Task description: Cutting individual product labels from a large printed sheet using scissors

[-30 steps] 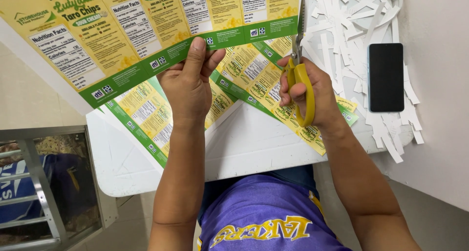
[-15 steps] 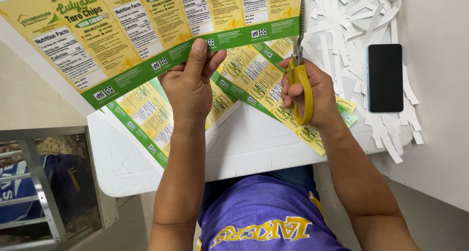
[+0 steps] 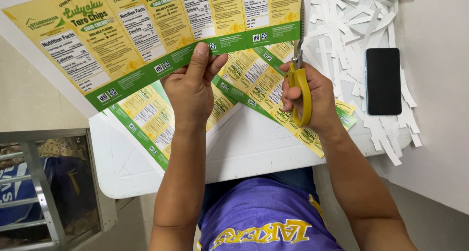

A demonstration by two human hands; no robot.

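Above the table's (image 3: 254,153) far edge, the person is holding a printed sheet (image 3: 146,41) of yellow and green labels up in the air, with the left hand (image 3: 191,87) pinching its green bottom strip, thumb on top and fingers curled shut beneath. The right hand (image 3: 312,97) is gripping yellow-handled scissors (image 3: 299,70), its fingers closed through the loops, and the blades are pointing away from the person along the sheet's right edge, where a white margin is showing; whether the blades are parted or shut is too fine to tell. For a clean cut, the left hand is best kept close to the cutting line and pulling the sheet taut, since the paper is sagging toward the left, and the blades are best run straight along the printed border in long strokes, without snapping fully shut. More label sheets (image 3: 146,116) are lying flat beneath the hands, fanned toward the table's left and right edges. A heap of white paper strips (image 3: 342,31) is covering the far right corner, and a dark phone (image 3: 384,81) is resting face up on the strips near the right edge.
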